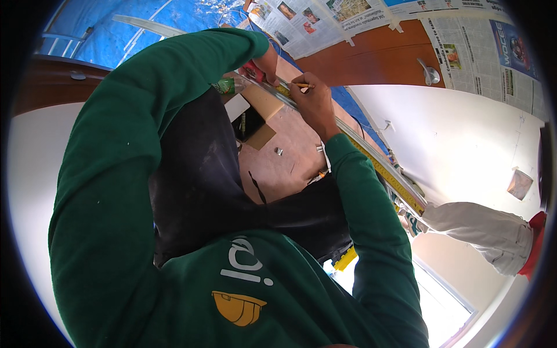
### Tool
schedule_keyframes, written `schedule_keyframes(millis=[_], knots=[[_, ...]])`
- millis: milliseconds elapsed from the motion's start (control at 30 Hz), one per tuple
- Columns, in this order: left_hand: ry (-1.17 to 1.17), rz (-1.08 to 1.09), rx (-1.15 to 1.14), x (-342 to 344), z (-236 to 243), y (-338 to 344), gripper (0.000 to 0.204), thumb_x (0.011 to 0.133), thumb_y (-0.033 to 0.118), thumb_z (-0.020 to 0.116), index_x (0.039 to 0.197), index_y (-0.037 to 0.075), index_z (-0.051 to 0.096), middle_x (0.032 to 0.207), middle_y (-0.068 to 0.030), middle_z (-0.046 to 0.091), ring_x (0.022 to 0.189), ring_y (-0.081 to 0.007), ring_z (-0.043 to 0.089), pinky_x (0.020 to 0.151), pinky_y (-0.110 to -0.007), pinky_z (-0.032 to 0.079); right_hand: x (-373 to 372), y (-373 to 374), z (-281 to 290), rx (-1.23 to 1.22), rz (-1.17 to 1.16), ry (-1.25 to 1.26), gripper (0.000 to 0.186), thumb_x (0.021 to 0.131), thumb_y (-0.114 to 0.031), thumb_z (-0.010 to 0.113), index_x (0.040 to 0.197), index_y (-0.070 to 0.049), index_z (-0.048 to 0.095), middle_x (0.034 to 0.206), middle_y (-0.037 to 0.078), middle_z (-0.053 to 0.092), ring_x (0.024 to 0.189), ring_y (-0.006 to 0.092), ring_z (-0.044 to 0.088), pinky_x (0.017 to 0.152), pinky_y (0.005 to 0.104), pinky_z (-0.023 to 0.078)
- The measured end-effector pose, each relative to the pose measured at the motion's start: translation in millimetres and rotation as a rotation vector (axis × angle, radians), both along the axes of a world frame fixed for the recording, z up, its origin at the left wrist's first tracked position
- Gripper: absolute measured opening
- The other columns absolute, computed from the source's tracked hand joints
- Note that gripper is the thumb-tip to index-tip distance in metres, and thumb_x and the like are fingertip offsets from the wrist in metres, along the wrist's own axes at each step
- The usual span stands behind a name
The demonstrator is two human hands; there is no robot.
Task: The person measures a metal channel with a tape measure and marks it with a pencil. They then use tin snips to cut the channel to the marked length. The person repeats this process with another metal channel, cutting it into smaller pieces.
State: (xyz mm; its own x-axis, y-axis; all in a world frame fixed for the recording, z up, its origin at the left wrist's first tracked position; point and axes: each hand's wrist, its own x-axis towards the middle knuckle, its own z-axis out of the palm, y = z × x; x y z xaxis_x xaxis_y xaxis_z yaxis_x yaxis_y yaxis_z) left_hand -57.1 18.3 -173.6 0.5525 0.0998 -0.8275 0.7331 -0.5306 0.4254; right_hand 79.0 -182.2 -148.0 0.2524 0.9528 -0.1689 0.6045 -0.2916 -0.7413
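Note:
My left hand (264, 65) grips a red tape measure (252, 72) at the upper middle. Its yellow blade (389, 178) runs along a long metal profile (350, 131), slanting down to the lower right. My right hand (313, 100), just right of the left, pinches a short pencil (303, 85) over the blade. Beneath the profile is an open cardboard box (262, 99) with dark contents, beside a green printed item (226, 87). Small metal pieces (279, 152) lie on the pinkish floor (279, 127).
A co-worker's pale-trousered leg (476, 223) is at the right, near the profile's end. Blue sheeting (87, 37) with metal strips lies at upper left. A wooden door (371, 61) partly covered in newspaper stands at the top, a white wall (452, 127) at right, a bright opening (438, 293) below.

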Motion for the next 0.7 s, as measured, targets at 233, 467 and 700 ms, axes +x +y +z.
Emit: schedule_keyframes(millis=[233, 467, 700], knots=[[0.01, -0.024, -0.003, -0.2, 3.6, -0.3, 0.059, 0.102, 0.062, 0.072, 0.112, 0.004, 0.077, 0.098, -0.0096, 0.072, 0.076, -0.0241, 0.076, 0.066, -0.039, 0.07, 1.0, -1.5, -2.6, 0.033, 0.01, 0.004, 0.022, 0.095, -0.019, 0.079, 0.103, 0.001, 0.077, 0.096, 0.022, 0.079, 0.089, 0.0332, 0.078, 0.084, 0.0431, 0.059], [-0.004, 0.004, 0.0, -1.7, 4.5, 0.5, 0.06, 0.102, 0.062, 0.073, 0.111, 0.003, 0.077, 0.098, -0.0093, 0.072, 0.078, -0.0235, 0.076, 0.066, -0.039, 0.07, 1.5, -1.9, -1.5, 0.04, 0.017, -0.037, 0.02, 0.097, -0.017, 0.079, 0.101, 0.003, 0.077, 0.091, 0.014, 0.078, 0.082, 0.0187, 0.073, 0.078, 0.0365, 0.057], [-0.012, 0.009, -0.027, -1.5, 0.5, 0.1, 0.06, 0.101, 0.063, 0.073, 0.111, 0.004, 0.078, 0.098, -0.0102, 0.073, 0.079, -0.0239, 0.077, 0.067, -0.04, 0.071, 0.9, -1.8, 1.2, -0.021, 0.016, -0.009, 0.021, 0.096, -0.019, 0.078, 0.102, 0.001, 0.076, 0.096, 0.022, 0.079, 0.089, 0.0366, 0.077, 0.084, 0.0447, 0.059]])
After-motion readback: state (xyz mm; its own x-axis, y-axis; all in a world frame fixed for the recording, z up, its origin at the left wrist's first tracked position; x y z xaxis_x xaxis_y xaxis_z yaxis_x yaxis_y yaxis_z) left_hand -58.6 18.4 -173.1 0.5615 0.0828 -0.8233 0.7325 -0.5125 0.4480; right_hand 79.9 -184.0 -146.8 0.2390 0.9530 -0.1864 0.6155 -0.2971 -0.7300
